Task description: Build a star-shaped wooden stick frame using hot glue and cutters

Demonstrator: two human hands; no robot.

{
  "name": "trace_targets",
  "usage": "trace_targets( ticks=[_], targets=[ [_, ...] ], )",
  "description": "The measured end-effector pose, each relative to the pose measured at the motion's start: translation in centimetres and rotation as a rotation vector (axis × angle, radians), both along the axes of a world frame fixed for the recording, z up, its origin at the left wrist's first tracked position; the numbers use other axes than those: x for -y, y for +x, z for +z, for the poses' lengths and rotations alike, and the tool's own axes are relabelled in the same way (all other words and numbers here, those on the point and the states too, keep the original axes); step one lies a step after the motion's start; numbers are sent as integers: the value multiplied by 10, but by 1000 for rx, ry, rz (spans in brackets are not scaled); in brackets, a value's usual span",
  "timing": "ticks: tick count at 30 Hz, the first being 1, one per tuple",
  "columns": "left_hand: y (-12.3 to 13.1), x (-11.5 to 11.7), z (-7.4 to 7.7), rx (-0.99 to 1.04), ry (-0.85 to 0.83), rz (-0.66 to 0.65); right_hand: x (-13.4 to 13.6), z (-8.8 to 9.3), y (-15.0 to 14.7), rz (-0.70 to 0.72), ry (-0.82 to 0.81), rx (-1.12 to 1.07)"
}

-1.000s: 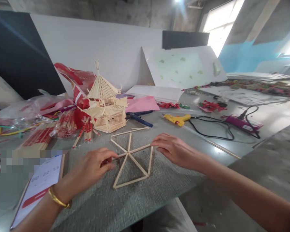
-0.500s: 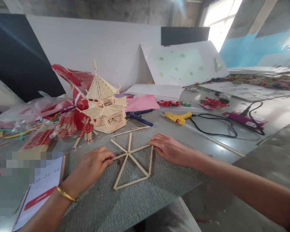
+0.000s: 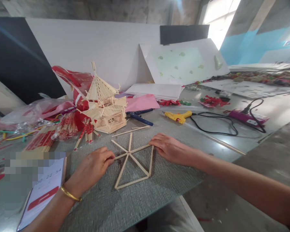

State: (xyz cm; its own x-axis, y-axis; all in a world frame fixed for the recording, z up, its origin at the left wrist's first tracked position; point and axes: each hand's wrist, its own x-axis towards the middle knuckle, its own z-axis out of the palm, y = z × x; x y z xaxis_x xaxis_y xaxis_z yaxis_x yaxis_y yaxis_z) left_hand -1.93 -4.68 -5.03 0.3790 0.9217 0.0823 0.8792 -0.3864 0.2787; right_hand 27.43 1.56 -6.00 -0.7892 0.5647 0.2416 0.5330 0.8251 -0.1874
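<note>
A flat wheel-like frame of wooden sticks (image 3: 140, 164) lies on the textured mat, its several spokes meeting at a middle point. Two outer sticks join spoke ends along the front and right. My left hand (image 3: 96, 166), with a gold bracelet on its wrist, pinches the outer end of the left spoke. At the right corner, my right hand (image 3: 168, 149) has its fingers closed on the end of another spoke, where the right outer stick meets it. Fingertips hide both of those ends. Behind the frame lie a few loose sticks (image 3: 131, 130).
A pagoda model of sticks (image 3: 106, 106) stands at the back, with blue-handled pliers (image 3: 141, 117) beside it. A yellow glue gun (image 3: 177, 116) and its black cord lie toward the purple power strip (image 3: 247, 118). Stick bundles (image 3: 65, 125) and a phone-like screen (image 3: 44, 193) are on the left.
Both hands keep their hold at the same two spoke ends, and the frame stays in place on the mat. Only the camera view has shifted slightly.
</note>
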Motion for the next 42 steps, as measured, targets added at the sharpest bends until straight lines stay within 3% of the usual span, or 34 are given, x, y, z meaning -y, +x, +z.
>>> trace_targets(
  ticks=[8, 14, 19, 23, 33, 38, 42],
  targets=[
    [6, 9, 4, 0, 126, 11, 5, 8, 15, -3, 81, -15],
    [39, 36, 6, 27, 101, -208, 20, 9, 17, 31, 84, -34],
    [55, 44, 2, -85, 96, -248, 39, 10, 10, 88, 46, -72],
    [58, 43, -1, -113, 93, -266, 44, 12, 8, 136, 54, -66],
    [57, 42, -2, -108, 99, -304, 25, 10, 10, 27, 32, -53],
    [52, 42, -8, -16, 76, -358, 26, 7, 9, 3, 21, -26],
    [49, 44, -2, 177, 52, -450, 24, 4, 12, -2, 24, -47]
  ],
)
